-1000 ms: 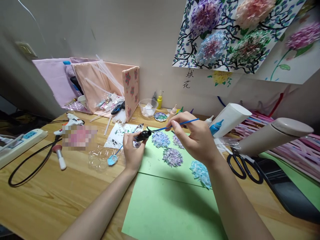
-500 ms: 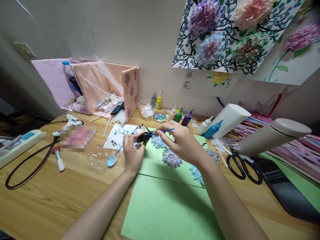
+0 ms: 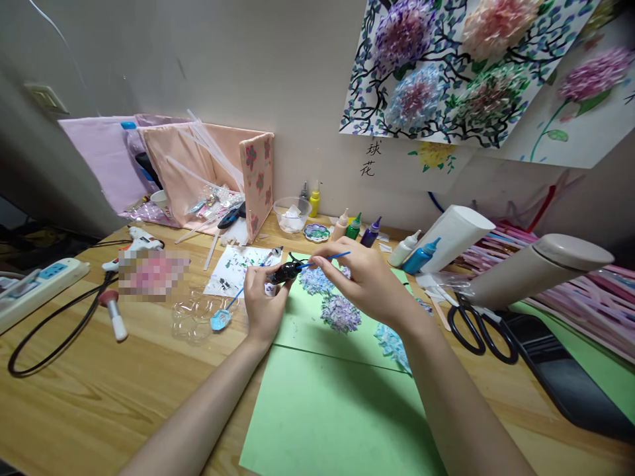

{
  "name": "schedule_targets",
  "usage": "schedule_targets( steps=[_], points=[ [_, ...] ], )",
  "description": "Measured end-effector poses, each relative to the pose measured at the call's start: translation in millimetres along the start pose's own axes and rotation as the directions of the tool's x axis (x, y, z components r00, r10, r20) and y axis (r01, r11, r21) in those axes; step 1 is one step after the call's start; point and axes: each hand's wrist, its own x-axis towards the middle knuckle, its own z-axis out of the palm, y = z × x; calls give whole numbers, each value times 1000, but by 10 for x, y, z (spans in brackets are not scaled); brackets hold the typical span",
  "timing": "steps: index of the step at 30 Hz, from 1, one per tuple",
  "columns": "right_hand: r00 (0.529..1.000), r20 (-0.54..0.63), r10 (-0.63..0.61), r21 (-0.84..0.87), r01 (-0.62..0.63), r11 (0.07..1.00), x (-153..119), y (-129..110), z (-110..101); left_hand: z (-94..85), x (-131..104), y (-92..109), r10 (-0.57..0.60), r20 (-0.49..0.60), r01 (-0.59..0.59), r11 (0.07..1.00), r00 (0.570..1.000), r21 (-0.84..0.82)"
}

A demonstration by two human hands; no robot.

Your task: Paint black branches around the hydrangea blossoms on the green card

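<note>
My left hand (image 3: 265,297) is closed around a small black paint bottle (image 3: 284,272), tipped on its side with its mouth toward the right. A thin blue paintbrush (image 3: 327,258) is pinched in my right hand (image 3: 360,277), its tip at the bottle's mouth. Below both hands lies a green paper sheet (image 3: 302,317) bearing fluffy flowers: a blue one (image 3: 316,280), a purple one (image 3: 341,313) and a light-blue one (image 3: 391,344) partly behind my right wrist. To the left, a blue-tipped stick (image 3: 221,320) rests on a clear palette (image 3: 191,324).
Several paint bottles (image 3: 371,233) stand along the back, near a clear bowl (image 3: 292,215). Paint-smeared white paper (image 3: 233,270) lies left of the sheet. Black scissors (image 3: 469,330), a tumbler (image 3: 540,270) and a phone (image 3: 565,377) lie at right; a glue gun (image 3: 143,239) and power strip (image 3: 44,287) at left.
My right hand and the brush shift very slightly at the bottle's mouth. The whole view moves a little; the bottle stays in my left hand.
</note>
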Motion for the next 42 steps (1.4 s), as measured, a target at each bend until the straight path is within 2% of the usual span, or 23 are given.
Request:
schedule_targets(
  steps=[8, 13, 20, 26, 29, 32, 35, 38, 42],
  points=[
    [981, -173, 86, 114, -67, 991, -33, 45, -206, 5, 5, -11, -14, 1, 14, 1000, 1000, 7],
    [977, -137, 164, 267, -123, 956, -34, 113, -211, 6, 3, -20, 0, -5, 0, 1000, 1000, 8],
    [980, -104, 171, 261, -139, 955, -22, 170, -177, 2, 5, -18, 3, 6, -3, 1000, 1000, 5],
    [968, -180, 174, 287, -117, 951, -44, 171, -229, 2, 8, -16, 0, 5, 0, 1000, 1000, 12],
    [938, -270, 218, 361, -112, 926, -33, 236, -238, 8, 11, -24, -34, -17, 34, 999, 999, 23],
    [864, -399, 308, 425, -124, 897, -4, 398, -171, 16, 14, -40, -97, -56, 99, 994, 994, 35],
    [807, -419, 415, 435, -223, 873, 16, 616, -18, 23, 17, -52, -135, -68, 137, 990, 989, 37],
    [802, -393, 450, 367, -312, 876, 20, 781, 158, 27, 17, -53, -139, -60, 141, 989, 988, 37],
    [811, -356, 465, 305, -370, 878, 15, 854, 315, 27, 14, -45, -133, -57, 135, 990, 989, 33]
  ],
)
